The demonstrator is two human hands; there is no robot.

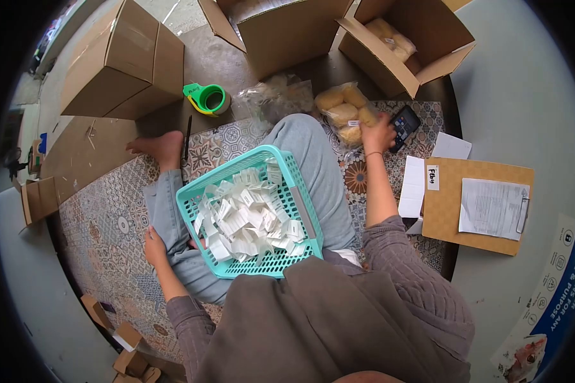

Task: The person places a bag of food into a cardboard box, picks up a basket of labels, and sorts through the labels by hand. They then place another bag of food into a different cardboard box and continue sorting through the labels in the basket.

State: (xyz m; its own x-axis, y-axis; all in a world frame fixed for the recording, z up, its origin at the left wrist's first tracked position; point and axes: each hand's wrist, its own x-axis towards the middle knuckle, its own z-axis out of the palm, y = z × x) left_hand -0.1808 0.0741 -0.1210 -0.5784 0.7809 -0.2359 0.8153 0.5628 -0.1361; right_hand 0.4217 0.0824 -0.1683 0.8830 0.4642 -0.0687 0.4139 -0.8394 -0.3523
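My right hand (378,135) is closed on the right edge of a clear plastic bag of rounded yellow-tan pieces (344,113), which bears a small white label. Right beside that hand lies a dark phone or handheld device (404,127) with a lit screen. My left hand (154,247) rests against my jeans leg (172,220), its fingers fairly straight and apparently holding nothing. Between my legs sits a turquoise plastic basket (295,198), slightly tilted, heaped with small white printed labels (249,214).
Beyond my feet stand cardboard boxes (118,60), one open box (390,60) with more bagged pieces. A green tape dispenser (211,99), crumpled clear plastic (275,99) and a dark pen (187,137) lie on the floor. At right are a clipboard (444,220) and white papers (412,185).
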